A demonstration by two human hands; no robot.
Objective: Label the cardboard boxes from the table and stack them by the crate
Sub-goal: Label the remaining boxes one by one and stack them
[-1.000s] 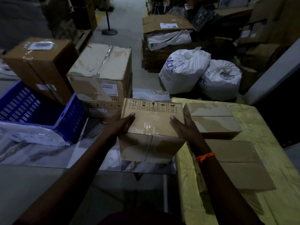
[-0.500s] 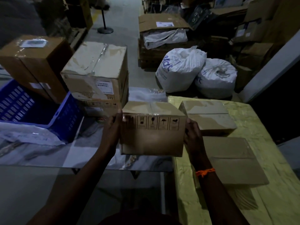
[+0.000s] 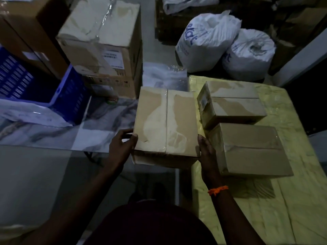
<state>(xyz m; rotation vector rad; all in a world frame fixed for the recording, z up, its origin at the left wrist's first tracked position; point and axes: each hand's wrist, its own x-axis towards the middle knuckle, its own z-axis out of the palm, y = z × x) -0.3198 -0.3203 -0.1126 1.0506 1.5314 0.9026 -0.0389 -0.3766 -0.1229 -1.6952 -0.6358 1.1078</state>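
Observation:
I hold a taped cardboard box (image 3: 166, 124) between both hands, its sealed top flaps facing up, at the left edge of the yellow-covered table (image 3: 283, 209). My left hand (image 3: 122, 147) grips its near left corner, thumb on top. My right hand (image 3: 208, 156) lies flat against its right side, fingers straight. Two more cardboard boxes lie on the table to the right, a far one (image 3: 233, 103) and a near one (image 3: 251, 149). The blue crate (image 3: 70, 96) stands at the left, with stacked boxes (image 3: 102, 46) right behind it.
A brown box (image 3: 30, 25) stands at the far left behind the crate. Two white sacks (image 3: 207, 39) sit on the floor beyond the table. Plastic sheeting (image 3: 53, 131) covers the low surface at the left. A dark wall edge lies at the right.
The box has been turned from its printed side facing me to its taped top facing up, and lowered at the table's left edge. The view tilted down and closer.

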